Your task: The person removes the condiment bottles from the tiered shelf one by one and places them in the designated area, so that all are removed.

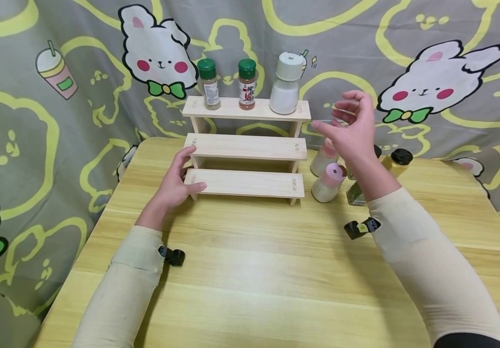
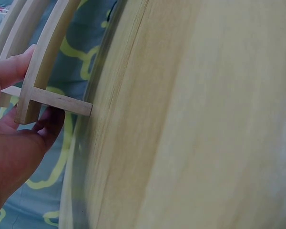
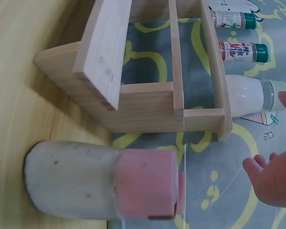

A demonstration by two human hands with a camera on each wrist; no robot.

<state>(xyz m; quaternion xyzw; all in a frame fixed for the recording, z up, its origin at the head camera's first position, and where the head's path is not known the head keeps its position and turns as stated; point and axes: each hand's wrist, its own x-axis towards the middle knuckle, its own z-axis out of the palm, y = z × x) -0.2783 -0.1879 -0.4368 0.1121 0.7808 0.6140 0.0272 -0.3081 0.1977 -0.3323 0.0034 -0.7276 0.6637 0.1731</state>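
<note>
A three-tier wooden step shelf stands at the back of the table. My left hand grips its left end, thumb over the lowest board and fingers round the side; the left wrist view shows fingers curled behind that board. On the top tier are two green-capped spice jars and a white-capped jar with white contents. My right hand is raised to the right of the white-capped jar, fingers loosely bent and holding nothing. The two lower boards carry no jars.
Right of the shelf stand two pink-capped jars. Behind my right wrist, partly hidden, are a dark green bottle and a black-capped yellow bottle. A patterned curtain hangs behind the wooden table.
</note>
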